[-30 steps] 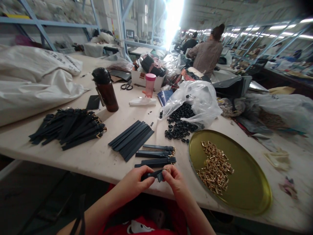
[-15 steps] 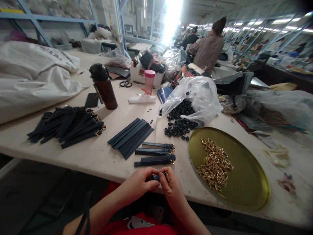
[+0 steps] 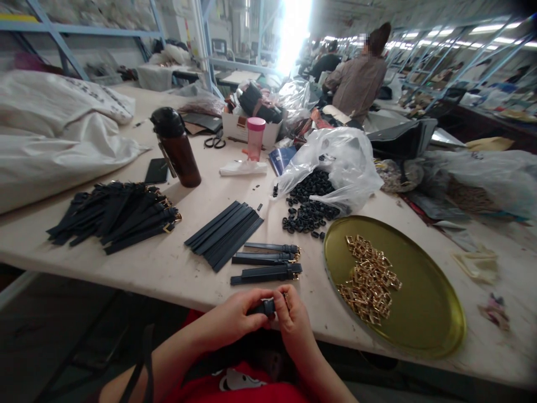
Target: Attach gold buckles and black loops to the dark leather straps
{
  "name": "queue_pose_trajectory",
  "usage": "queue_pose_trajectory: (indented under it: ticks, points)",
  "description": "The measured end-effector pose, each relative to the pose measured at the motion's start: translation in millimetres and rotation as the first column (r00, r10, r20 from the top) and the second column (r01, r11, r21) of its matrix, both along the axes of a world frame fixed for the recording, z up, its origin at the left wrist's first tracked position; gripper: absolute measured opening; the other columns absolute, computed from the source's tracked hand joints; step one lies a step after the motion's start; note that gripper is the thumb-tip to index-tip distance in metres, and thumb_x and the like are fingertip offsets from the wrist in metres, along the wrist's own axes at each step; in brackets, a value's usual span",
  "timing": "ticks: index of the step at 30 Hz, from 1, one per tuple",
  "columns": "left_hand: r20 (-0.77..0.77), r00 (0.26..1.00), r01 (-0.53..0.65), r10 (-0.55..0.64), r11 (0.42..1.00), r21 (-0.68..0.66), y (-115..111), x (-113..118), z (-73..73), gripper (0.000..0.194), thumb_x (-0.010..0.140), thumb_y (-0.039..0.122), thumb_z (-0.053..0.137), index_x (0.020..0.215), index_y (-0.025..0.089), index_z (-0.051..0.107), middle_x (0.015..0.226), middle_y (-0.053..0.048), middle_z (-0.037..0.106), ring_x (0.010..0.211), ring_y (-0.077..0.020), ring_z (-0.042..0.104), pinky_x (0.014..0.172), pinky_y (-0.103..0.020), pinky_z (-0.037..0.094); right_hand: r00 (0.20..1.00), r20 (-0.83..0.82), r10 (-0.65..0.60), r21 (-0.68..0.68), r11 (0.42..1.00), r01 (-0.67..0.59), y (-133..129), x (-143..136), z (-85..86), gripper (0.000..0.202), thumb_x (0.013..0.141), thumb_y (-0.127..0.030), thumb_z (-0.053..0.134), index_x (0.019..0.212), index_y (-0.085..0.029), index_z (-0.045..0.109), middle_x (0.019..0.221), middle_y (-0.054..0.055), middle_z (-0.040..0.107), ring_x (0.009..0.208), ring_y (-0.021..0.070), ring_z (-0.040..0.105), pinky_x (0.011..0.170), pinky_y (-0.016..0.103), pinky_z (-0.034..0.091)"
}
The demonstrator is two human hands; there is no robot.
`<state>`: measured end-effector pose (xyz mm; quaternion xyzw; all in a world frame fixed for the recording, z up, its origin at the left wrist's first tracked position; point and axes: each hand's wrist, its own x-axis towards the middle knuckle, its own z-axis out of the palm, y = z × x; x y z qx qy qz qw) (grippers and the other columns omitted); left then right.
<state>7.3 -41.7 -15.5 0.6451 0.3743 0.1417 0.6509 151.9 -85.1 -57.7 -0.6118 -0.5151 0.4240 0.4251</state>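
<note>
At the table's front edge my left hand (image 3: 245, 309) is closed around a dark strap (image 3: 265, 308), part of which shows between the fingers. My right hand (image 3: 291, 313) grips the buckle end of the same strap, and a bit of gold metal peeks out by the fingertips. Just beyond my hands lie several dark straps with gold buckles (image 3: 268, 273). Behind them a flat stack of plain dark strips (image 3: 226, 235) rests at a slant. To the right, a round gold tray (image 3: 432, 313) carries a heap of gold buckles (image 3: 371, 280).
Small black loops (image 3: 310, 201) spill from a clear plastic bag (image 3: 348, 162). A pile of buckled straps (image 3: 113, 215) lies at left, near a brown bottle (image 3: 178, 151). Further back are a pink-lidded cup (image 3: 255, 140), scissors (image 3: 215, 141) and a person (image 3: 356, 84).
My fingers have shifted on the strap, and more of it now shows between my hands. The person at the back has moved slightly.
</note>
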Motion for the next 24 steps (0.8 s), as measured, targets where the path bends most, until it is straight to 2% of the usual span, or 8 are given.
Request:
queue_pose_trajectory:
  ticks: [3,7,9,11,15,17,20,24]
  points:
    - [-0.025,1.000,0.008,-0.007,1.000,0.011,0.2,-2.3,0.9,0.052,0.070,0.009,0.049,0.120,0.021,0.052,0.110,-0.003,0.062,0.092,-0.0171,0.057,0.080,-0.026,0.045,0.999,-0.029,-0.018,-0.001,1.000,0.018,0.8,-0.2,-2.5,0.026,0.087,-0.043,0.038,0.077,-0.021,0.046,0.062,-0.003,0.050,0.057,0.0134,0.051,0.052,0.023,0.039]
    - [-0.046,0.999,-0.030,0.027,0.997,-0.066,-3.3,2.9,-2.9,0.049,0.074,0.015,0.048,0.122,0.019,0.049,0.106,-0.004,0.062,0.060,-0.0108,0.058,0.060,-0.023,0.047,1.000,0.030,-0.004,-0.001,1.000,0.004,-3.2,-2.0,-5.4,0.026,0.088,-0.042,0.036,0.078,-0.020,0.047,0.064,-0.002,0.051,0.059,0.0140,0.051,0.054,0.024,0.039]
    - [-0.077,0.997,-0.037,0.030,0.995,-0.088,-4.5,4.5,-3.3,0.050,0.075,0.018,0.050,0.125,0.017,0.046,0.098,-0.004,0.064,0.053,-0.0095,0.056,0.056,-0.023,0.046,1.000,0.023,0.018,-0.021,1.000,-0.018,-6.0,-2.3,-6.5,0.027,0.088,-0.043,0.035,0.078,-0.020,0.046,0.063,-0.002,0.051,0.057,0.0138,0.051,0.053,0.024,0.039]
    - [-0.107,0.994,-0.021,0.011,0.996,-0.090,-4.5,3.3,-1.6,0.053,0.075,0.020,0.051,0.127,0.016,0.043,0.091,-0.004,0.065,0.053,-0.0106,0.056,0.055,-0.023,0.046,1.000,0.014,0.022,-0.030,0.999,-0.022,-7.7,-2.2,-6.9,0.027,0.088,-0.043,0.036,0.078,-0.020,0.047,0.062,-0.002,0.051,0.055,0.0133,0.051,0.052,0.023,0.039]
    - [-0.095,0.993,0.068,-0.068,0.998,-0.008,-2.4,-3.5,5.5,0.051,0.075,0.015,0.047,0.125,0.021,0.046,0.097,-0.004,0.062,0.069,-0.0135,0.058,0.063,-0.023,0.047,1.000,0.012,-0.013,-0.004,1.000,0.013,-5.4,-1.9,-3.9,0.027,0.088,-0.043,0.037,0.078,-0.021,0.047,0.061,-0.003,0.051,0.054,0.0130,0.051,0.051,0.023,0.038]
    - [-0.094,0.993,0.072,-0.070,0.997,0.025,-2.1,-4.8,7.3,0.050,0.074,0.012,0.045,0.124,0.022,0.048,0.100,-0.004,0.061,0.072,-0.0135,0.057,0.064,-0.022,0.047,1.000,-0.014,-0.016,0.001,1.000,0.016,-3.3,-1.9,-1.6,0.026,0.088,-0.043,0.037,0.078,-0.021,0.046,0.060,-0.003,0.051,0.053,0.0128,0.051,0.049,0.023,0.038]
    - [-0.092,0.995,0.039,-0.039,0.999,-0.006,-3.5,-1.8,4.2,0.049,0.076,0.014,0.044,0.124,0.021,0.047,0.095,-0.004,0.062,0.062,-0.0109,0.053,0.050,-0.018,0.044,1.000,-0.020,-0.010,0.008,1.000,0.011,-2.7,-1.6,0.3,0.024,0.088,-0.041,0.037,0.079,-0.021,0.045,0.059,-0.004,0.050,0.052,0.0127,0.050,0.048,0.023,0.037]
    - [-0.078,0.997,0.021,-0.026,0.997,-0.071,-5.7,2.2,-3.5,0.049,0.076,0.015,0.042,0.125,0.020,0.045,0.074,0.000,0.062,0.046,-0.0071,0.044,0.039,-0.015,0.035,0.999,0.037,-0.017,0.011,1.000,0.017,-4.8,-1.0,-1.7,0.024,0.088,-0.041,0.036,0.078,-0.021,0.046,0.057,-0.004,0.048,0.052,0.0126,0.048,0.049,0.023,0.035]
